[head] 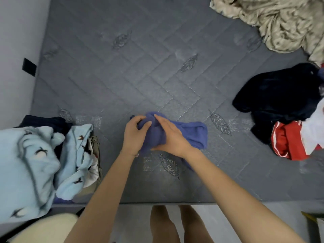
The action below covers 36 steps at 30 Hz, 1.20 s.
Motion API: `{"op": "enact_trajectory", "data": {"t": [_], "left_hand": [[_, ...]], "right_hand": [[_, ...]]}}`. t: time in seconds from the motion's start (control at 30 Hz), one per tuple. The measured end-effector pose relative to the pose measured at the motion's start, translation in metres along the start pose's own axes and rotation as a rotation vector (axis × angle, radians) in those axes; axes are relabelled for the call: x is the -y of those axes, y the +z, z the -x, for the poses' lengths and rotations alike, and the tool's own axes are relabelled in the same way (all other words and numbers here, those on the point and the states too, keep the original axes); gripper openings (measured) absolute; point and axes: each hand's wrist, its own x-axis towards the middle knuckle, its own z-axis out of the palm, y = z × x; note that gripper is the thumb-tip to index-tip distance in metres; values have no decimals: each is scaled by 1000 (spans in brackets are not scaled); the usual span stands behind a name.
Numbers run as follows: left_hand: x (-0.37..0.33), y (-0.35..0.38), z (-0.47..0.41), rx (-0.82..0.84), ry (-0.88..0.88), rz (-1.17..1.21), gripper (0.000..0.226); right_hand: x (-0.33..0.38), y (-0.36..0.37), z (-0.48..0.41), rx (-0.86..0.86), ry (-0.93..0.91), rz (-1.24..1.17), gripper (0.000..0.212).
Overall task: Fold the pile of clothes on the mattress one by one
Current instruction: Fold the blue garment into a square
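From the head view, two hands work on one purple-blue garment (191,135), which lies bunched near the front edge of the grey quilted mattress (140,67), about midway across it. The left hand (134,135) grips the garment's bunched left end, fingers curled round the cloth. The right hand (171,135) lies across the middle of the garment, just beside the left hand, with its fingers straight and pressing on the fabric; the thumb's hold is hard to make out.

To the right, well apart from the hands, sits one loose heap of at least three pieces: a dark navy garment (277,99), a red garment with white stripes (287,142) and a white garment (315,127) partly cut off by the frame edge. On the left edge lies a light blue fleece (31,163) printed with small dark birds, covering a dark garment (49,121) and a khaki piece (95,142). One crumpled beige blanket (280,23) fills the far right corner.
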Motion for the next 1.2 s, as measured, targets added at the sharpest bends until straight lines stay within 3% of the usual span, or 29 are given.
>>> {"op": "enact_trajectory", "data": {"t": [0.1,0.2,0.3,0.37,0.5,0.57,0.63,0.7,0.77,0.93,1.0,1.07,1.13,1.2], "left_hand": [[-49,-23,-7,-39,90,-9,7],[-92,-36,-8,-101,48,253,10],[-130,-45,-6,-63,-9,442,12],[-144,-54,-6,-46,-4,455,12],[-139,-70,-9,-34,28,190,28],[-136,-72,-6,63,54,42,41],[-139,-68,1,189,-24,91,49],[-145,-64,4,313,-109,207,40],[-147,-61,5,407,-74,174,26],[-154,-55,2,226,28,309,20],[-158,-58,2,178,120,256,23],[-164,-61,1,172,235,165,29],[-173,-63,1,212,327,116,26],[-181,-63,4,274,371,83,29]], "right_hand": [[43,-26,6,-79,3,-80,89],[84,-53,17,-234,2,-86,41],[112,-79,29,-348,-25,-167,28],[127,-97,34,-348,-12,-339,9],[150,-133,40,-317,42,-632,20],[157,-144,43,-312,43,-715,22],[165,-153,47,-288,25,-748,23],[171,-162,52,-275,-2,-756,24],[174,-168,57,-273,2,-759,24],[166,-178,68,-223,11,-708,20],[160,-180,74,-200,60,-678,23],[154,-180,77,-282,121,-658,32],[149,-180,78,-352,144,-600,57],[147,-179,78,-312,105,-538,80]]}}
